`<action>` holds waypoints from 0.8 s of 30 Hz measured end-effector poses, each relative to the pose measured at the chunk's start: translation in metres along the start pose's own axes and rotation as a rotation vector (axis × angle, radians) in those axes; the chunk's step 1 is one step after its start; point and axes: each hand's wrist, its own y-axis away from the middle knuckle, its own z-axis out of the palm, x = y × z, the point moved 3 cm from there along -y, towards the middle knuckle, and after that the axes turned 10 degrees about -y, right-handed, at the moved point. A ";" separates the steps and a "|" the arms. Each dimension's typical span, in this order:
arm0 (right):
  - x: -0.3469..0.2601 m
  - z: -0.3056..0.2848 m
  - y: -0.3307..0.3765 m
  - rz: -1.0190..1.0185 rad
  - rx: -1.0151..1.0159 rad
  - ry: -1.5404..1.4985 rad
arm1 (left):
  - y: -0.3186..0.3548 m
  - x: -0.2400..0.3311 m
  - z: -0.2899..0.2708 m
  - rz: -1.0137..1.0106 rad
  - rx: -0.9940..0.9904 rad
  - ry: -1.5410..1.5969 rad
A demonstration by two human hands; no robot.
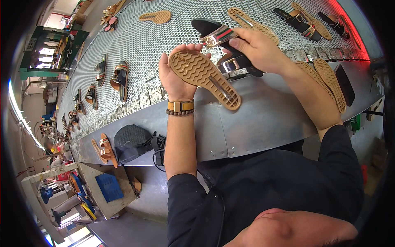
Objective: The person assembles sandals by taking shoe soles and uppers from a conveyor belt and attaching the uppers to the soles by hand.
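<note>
Over the steel ledge, my left hand [177,84] is turned palm up, its fingers curled behind a tan outsole [199,72]. The wavy tread of that outsole faces up, and a shiny strip runs along its narrower part. Just right of it, my right hand [259,51] grips a black slide sandal [203,26] by its straps, thumb on top. The sandal has a green-and-red striped strap with a gold ornament and a second strap with a square buckle. My left fingertips are close to the sandal; whether they touch it I cannot tell.
A honeycomb-mesh conveyor [140,49] carries several strapped sandals [120,80] and loose tan soles [155,17]. More soles [331,78] lie on the steel ledge [267,111] at right. At left on the ledge are a brown sandal [108,151] and a black mesh cap [131,142].
</note>
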 end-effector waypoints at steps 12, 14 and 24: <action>0.011 0.045 0.026 0.322 -0.297 -1.098 | 0.007 -0.002 0.045 0.364 -0.007 -0.352; 0.008 0.048 0.027 0.359 -0.248 -1.090 | 0.011 -0.007 0.053 0.376 -0.023 -0.356; 0.008 0.036 0.033 0.387 -0.150 -1.005 | 0.006 -0.019 0.054 0.407 -0.049 -0.313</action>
